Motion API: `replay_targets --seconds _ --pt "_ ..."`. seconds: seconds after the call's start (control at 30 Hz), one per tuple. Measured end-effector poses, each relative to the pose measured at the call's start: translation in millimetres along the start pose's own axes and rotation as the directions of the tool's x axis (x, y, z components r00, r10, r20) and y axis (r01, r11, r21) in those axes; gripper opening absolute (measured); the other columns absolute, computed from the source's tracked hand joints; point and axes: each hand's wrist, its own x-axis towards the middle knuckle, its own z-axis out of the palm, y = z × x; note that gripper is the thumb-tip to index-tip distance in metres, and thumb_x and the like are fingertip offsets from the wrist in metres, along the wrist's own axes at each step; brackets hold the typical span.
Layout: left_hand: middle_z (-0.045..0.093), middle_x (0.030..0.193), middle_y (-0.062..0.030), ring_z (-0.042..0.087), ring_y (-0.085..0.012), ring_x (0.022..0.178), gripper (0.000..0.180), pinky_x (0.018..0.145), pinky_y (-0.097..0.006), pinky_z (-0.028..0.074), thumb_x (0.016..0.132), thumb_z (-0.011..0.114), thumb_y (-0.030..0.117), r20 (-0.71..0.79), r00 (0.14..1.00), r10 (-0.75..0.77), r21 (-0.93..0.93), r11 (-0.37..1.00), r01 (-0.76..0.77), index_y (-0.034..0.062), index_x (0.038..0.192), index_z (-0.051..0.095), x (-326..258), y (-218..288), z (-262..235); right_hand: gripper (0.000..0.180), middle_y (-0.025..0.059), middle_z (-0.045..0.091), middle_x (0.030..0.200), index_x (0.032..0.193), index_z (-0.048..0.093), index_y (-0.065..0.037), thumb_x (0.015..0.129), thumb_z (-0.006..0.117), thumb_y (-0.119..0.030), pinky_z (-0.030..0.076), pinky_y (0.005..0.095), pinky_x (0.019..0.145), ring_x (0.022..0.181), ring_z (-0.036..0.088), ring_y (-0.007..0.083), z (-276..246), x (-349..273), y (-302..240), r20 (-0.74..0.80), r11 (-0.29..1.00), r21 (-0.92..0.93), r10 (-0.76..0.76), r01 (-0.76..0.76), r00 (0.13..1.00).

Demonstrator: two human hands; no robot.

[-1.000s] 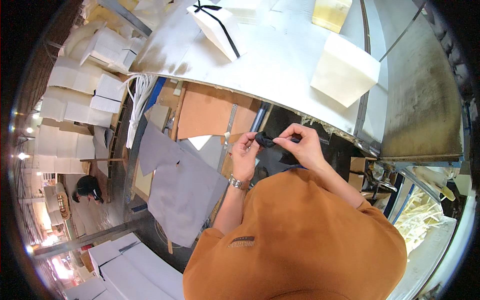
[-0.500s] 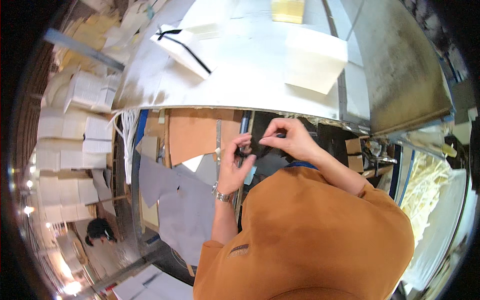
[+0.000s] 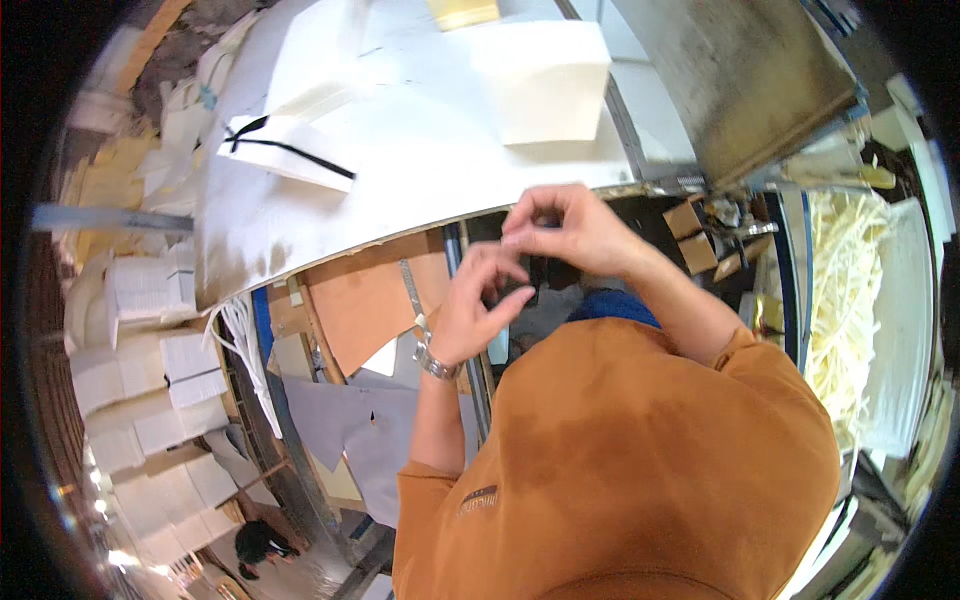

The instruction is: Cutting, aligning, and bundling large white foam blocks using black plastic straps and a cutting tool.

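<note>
Both hands are raised in front of my body, close together near the front edge of the white worktable (image 3: pixel 420 195). My right hand (image 3: pixel 575 232) is pinched, thumb tip against the fingers; anything between them is too small or hidden to make out. Just left of it, my left hand (image 3: pixel 475 305) has curled, slightly blurred fingers with the thumb standing apart, and nothing shows in it. A metal-band watch (image 3: pixel 437 362) circles my left wrist. On the table lie a white stack tied with a black strap (image 3: pixel 310 160) and a plain white stack (image 3: pixel 550 95).
A yellow block (image 3: pixel 463 12) sits at the table's far side. Under the table edge are brown sheets (image 3: pixel 350 310) and grey sheets (image 3: pixel 370 450). White cords (image 3: pixel 240 340) hang at left, near white stacks (image 3: pixel 150 370). Pale strips (image 3: pixel 835 310) fill a bin at right. Another person (image 3: pixel 262 545) is lower left.
My view has turned, so the table and its stacks appear shifted left. My hands have come closer together and nearer the table edge. The right hand is still pinched.
</note>
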Motion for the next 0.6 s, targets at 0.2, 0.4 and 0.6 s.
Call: replay_targets --seconds 0.2,0.4,0.6 --pt "0.066 0.088 -0.0016 0.053 -0.0103 0.076 0.017 0.069 -0.028 0.046 0.097 0.073 0.013 -0.011 1.0 0.002 -0.178 0.984 -0.004 0.0022 0.109 0.067 92.0 14.7 30.8 0.013 -0.003 0.069 0.092 0.103 0.073 -0.004 0.096 0.077 -0.014 0.043 0.019 0.066 0.079 0.057 0.0023 -52.2 1.1 -57.0 -0.094 0.993 0.083 -0.078 0.086 0.992" --pt "0.066 0.086 -0.0082 0.057 -0.0263 0.076 0.009 0.072 -0.036 0.046 0.095 0.073 0.01 -0.052 0.947 0.317 0.287 0.913 -0.29 0.004 0.096 0.067 169.2 57.0 31.8 0.019 -0.0049 0.067 0.088 0.111 0.077 -0.004 0.095 0.079 -0.014 0.044 0.0176 0.069 0.081 0.058 0.002 -139.3 -3.4 -71.7 -0.311 0.988 -0.114 -0.131 0.1 0.941" --pt "0.063 0.087 -0.0098 0.058 -0.027 0.076 0.009 0.072 -0.036 0.046 0.095 0.072 0.007 -0.107 0.936 0.334 0.371 0.887 -0.274 0.0015 0.097 0.065 245.4 59.2 56.2 0.022 -0.0019 0.07 0.09 0.112 0.077 -0.002 0.094 0.079 -0.014 0.048 0.0196 0.068 0.078 0.059 0.0031 -213.4 6.0 -44.5 -0.22 0.977 -0.161 -0.171 0.137 0.96"
